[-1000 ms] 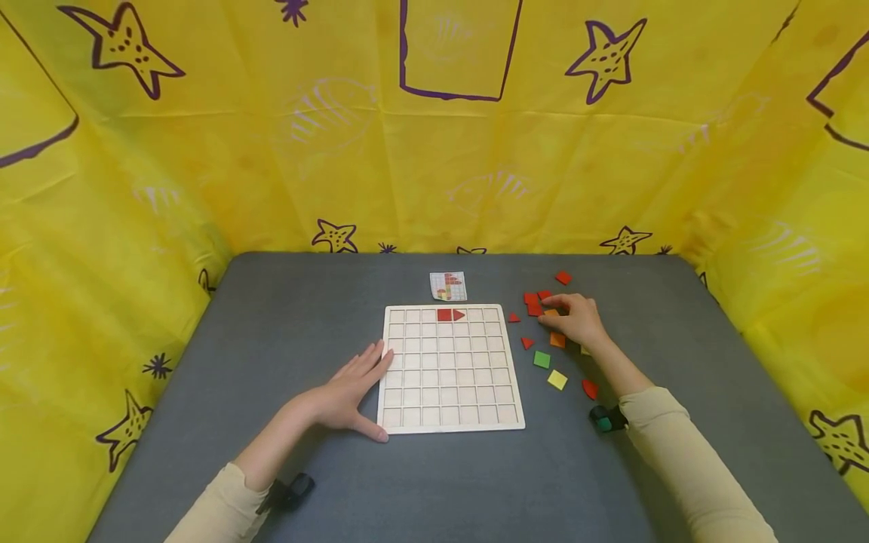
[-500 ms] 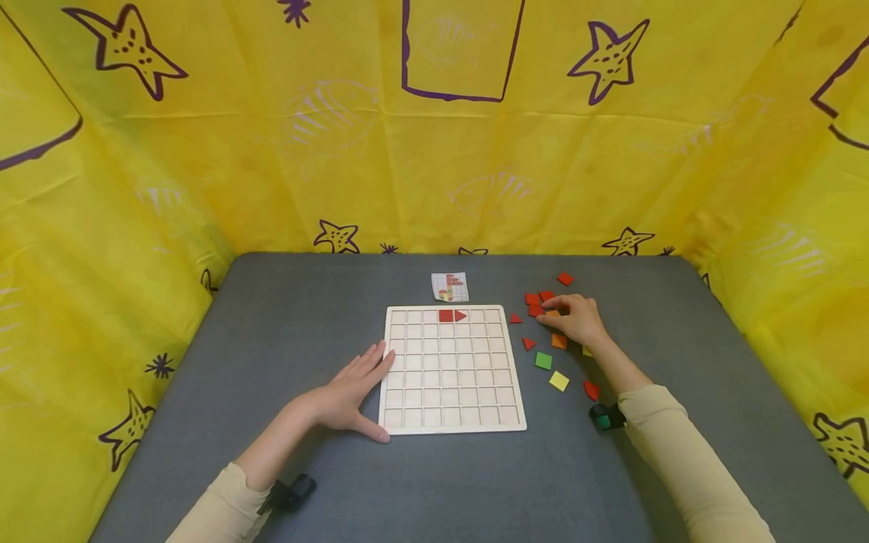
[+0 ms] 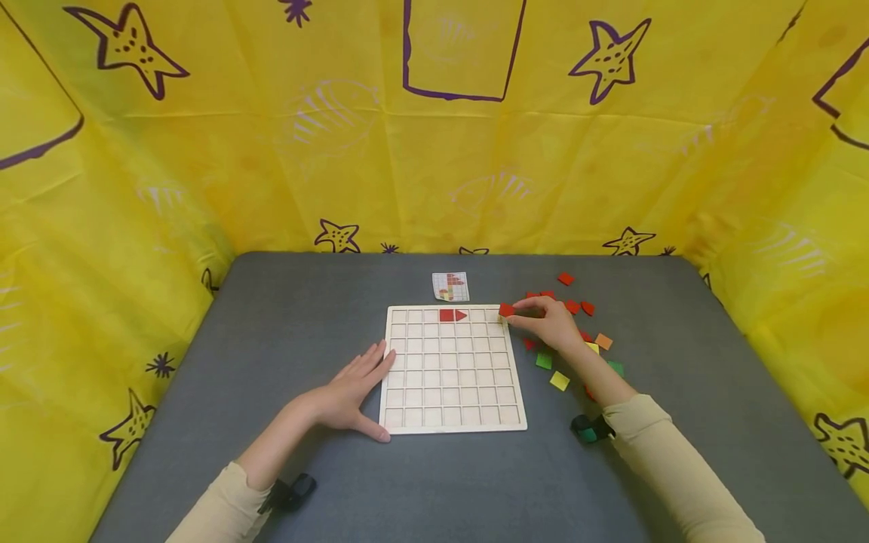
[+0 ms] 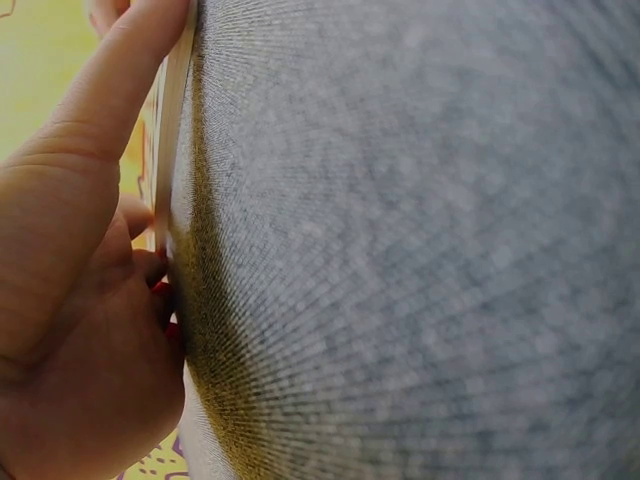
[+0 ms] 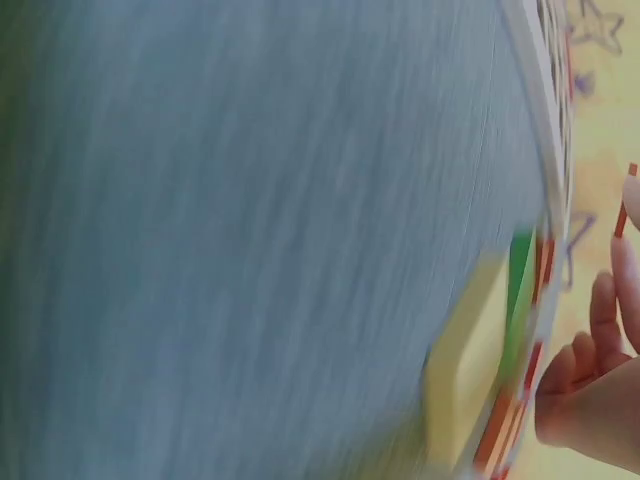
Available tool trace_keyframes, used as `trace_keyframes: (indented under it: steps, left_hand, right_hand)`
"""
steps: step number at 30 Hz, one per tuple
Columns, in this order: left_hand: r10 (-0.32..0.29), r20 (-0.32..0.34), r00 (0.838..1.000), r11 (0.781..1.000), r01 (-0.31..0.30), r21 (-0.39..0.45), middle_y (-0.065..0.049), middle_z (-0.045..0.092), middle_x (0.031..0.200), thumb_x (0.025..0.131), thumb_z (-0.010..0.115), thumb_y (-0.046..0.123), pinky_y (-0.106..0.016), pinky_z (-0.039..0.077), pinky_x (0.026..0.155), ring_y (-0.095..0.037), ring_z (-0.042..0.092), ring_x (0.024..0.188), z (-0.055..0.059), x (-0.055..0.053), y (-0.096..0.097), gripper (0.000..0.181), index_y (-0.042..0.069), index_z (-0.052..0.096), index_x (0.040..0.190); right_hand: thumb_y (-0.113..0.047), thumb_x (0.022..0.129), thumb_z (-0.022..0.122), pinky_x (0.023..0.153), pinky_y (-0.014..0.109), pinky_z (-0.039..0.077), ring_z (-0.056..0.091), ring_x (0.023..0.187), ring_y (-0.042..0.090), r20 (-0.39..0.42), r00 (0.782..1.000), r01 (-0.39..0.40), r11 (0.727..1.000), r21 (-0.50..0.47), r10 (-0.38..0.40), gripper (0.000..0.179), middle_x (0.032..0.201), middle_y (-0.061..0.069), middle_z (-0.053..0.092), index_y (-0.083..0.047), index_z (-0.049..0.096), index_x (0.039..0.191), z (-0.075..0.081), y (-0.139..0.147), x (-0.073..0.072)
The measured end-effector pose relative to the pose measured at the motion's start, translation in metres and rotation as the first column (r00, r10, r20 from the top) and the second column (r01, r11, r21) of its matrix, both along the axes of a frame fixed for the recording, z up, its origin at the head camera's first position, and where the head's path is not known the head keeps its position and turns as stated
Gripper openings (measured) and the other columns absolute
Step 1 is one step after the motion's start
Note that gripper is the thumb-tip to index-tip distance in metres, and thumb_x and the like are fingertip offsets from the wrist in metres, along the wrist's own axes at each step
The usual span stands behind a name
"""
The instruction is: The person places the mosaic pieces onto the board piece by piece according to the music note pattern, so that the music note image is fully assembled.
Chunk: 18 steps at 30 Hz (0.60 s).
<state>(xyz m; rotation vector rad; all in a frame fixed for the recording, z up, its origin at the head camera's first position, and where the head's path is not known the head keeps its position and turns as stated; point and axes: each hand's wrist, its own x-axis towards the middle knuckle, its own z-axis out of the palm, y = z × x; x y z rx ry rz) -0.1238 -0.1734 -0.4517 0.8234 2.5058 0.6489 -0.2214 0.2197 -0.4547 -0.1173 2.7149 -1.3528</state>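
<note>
Yellow patterned cloth [image 3: 421, 151] rises beyond the wooden grid board [image 3: 449, 362], which lies flat on a gray table [image 3: 305, 302]. The left hand [image 3: 348, 392], fingers outstretched, rests along the board's left edge, its thumb at the near corner. By the board's far right corner, the right hand [image 3: 553, 323] pinches a red square tile [image 3: 506, 310] between thumb and fingers; contact with the board cannot be told. Just beyond the board lies a pattern card [image 3: 451, 286]. Right of the board lie a yellow tile [image 3: 560, 381] and a green tile [image 3: 544, 360]. The board's far row holds 2 pieces, a red square [image 3: 446, 315] beside a red pointed piece [image 3: 460, 315].
</note>
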Motion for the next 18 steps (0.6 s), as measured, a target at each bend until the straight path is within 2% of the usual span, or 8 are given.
trace_keyframes:
  steps: [3, 6, 9, 11, 14, 18]
  left_hand:
    - [-0.001, 0.001, 1.000, 1.000, 0.001, -0.004, -0.019, -0.005, 0.161, 0.069, 0.080, 0.060, -0.054, 0.006, 0.116, -0.034, -0.005, 0.148, -0.001, -0.001, 0.000, 0.127, 0.004, 0.008, 0.156]
    - [-0.002, -0.002, 1.000, 1.000, 0.002, -0.001, -0.019, -0.005, 0.161, 0.068, 0.080, 0.061, -0.055, 0.007, 0.116, -0.034, -0.004, 0.148, -0.003, -0.001, 0.001, 0.127, 0.004, 0.008, 0.156]
    - [-0.002, -0.006, 1.000, 1.000, 0.002, -0.006, -0.019, -0.005, 0.162, 0.068, 0.080, 0.061, -0.054, 0.007, 0.116, -0.034, -0.004, 0.148, -0.003, -0.001, 0.000, 0.127, 0.005, 0.008, 0.157]
    - [-0.002, -0.009, 1.000, 1.000, 0.002, -0.006, -0.019, -0.005, 0.162, 0.068, 0.080, 0.061, -0.054, 0.007, 0.116, -0.034, -0.004, 0.148, -0.003, -0.001, 0.000, 0.127, 0.004, 0.008, 0.156]
    - [0.000, -0.011, 1.000, 1.000, 0.000, -0.007, -0.019, -0.005, 0.162, 0.068, 0.081, 0.060, -0.054, 0.007, 0.116, -0.034, -0.004, 0.148, -0.002, -0.001, 0.001, 0.127, 0.004, 0.008, 0.156]
    - [0.004, -0.004, 1.000, 1.000, -0.004, -0.012, -0.019, -0.005, 0.162, 0.068, 0.081, 0.060, -0.054, 0.007, 0.116, -0.034, -0.004, 0.148, -0.001, 0.000, 0.001, 0.127, 0.005, 0.008, 0.156]
  right_hand:
    - [-0.035, 0.081, 0.081, 0.078, 0.034, 0.047, 0.058, 0.100, 0.024, 0.012, 1.000, -0.026, 0.998, -0.054, 0.027, 0.042, 0.116, 0.007, 0.064, -0.010, 0.071, 0.112, 0.001, -0.017, 0.003]
    - [-0.031, 0.081, 0.081, 0.070, 0.032, 0.045, 0.056, 0.089, 0.025, -0.015, 0.998, -0.058, 0.997, -0.059, 0.058, 0.037, 0.105, 0.010, 0.064, -0.010, 0.073, 0.110, 0.001, -0.033, 0.004]
    - [-0.030, 0.080, 0.082, 0.069, 0.034, 0.040, 0.051, 0.086, 0.025, -0.060, 0.995, -0.080, 0.997, -0.011, 0.079, 0.032, 0.099, 0.009, 0.063, -0.012, 0.075, 0.105, -0.001, -0.049, 0.002]
    - [-0.031, 0.080, 0.082, 0.074, 0.036, 0.040, 0.050, 0.091, 0.025, -0.079, 0.992, -0.094, 0.995, 0.026, 0.095, 0.029, 0.097, 0.008, 0.064, -0.013, 0.076, 0.102, -0.003, -0.058, 0.001]
    - [-0.031, 0.078, 0.083, 0.083, 0.040, 0.039, 0.047, 0.101, 0.026, -0.099, 0.986, -0.128, 0.989, 0.069, 0.134, 0.029, 0.105, 0.006, 0.066, -0.013, 0.077, 0.100, -0.005, -0.071, 0.000]
    - [-0.032, 0.076, 0.085, 0.083, 0.041, 0.039, 0.045, 0.101, 0.027, -0.109, 0.976, -0.170, 0.974, 0.147, 0.187, 0.029, 0.105, 0.005, 0.068, -0.015, 0.077, 0.098, -0.005, -0.084, -0.002]
